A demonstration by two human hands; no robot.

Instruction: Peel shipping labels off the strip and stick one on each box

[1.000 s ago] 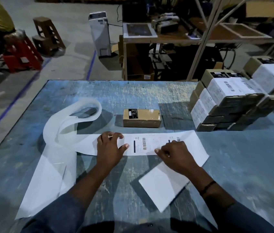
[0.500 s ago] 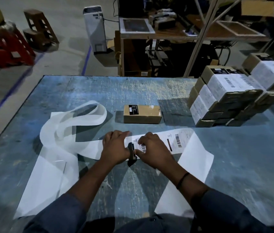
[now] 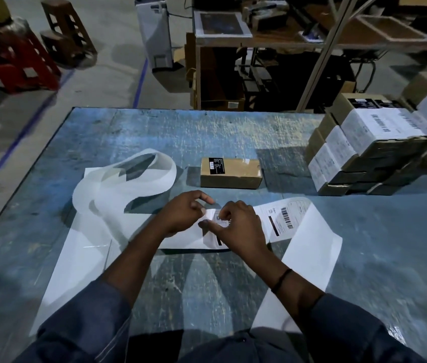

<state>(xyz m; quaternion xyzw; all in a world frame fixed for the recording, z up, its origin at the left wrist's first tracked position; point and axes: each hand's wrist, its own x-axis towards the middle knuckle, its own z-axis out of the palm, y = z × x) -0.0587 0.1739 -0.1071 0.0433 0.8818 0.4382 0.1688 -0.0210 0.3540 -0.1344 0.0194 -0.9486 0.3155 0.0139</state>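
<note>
A long white label strip (image 3: 312, 239) lies across the blue table (image 3: 233, 132), its empty backing curling in a loop (image 3: 133, 179) at the left. My left hand (image 3: 183, 213) pinches the strip at the label's left edge. My right hand (image 3: 238, 229) pinches the corner of a shipping label (image 3: 215, 231) that lifts from the backing. Another printed label (image 3: 283, 218) sits on the strip just right of my hands. A brown cardboard box (image 3: 230, 172) with a small black sticker lies just beyond my hands.
A stack of several labelled boxes (image 3: 380, 142) stands at the table's right side. Beyond the far edge are a wooden workbench (image 3: 259, 40), a white printer-like unit (image 3: 154, 30), a red stool (image 3: 23, 61) and wooden stools (image 3: 68, 30).
My right hand has slid left along the strip to meet my left hand, and the label's left edge now lifts between the fingers. The strip has shifted right.
</note>
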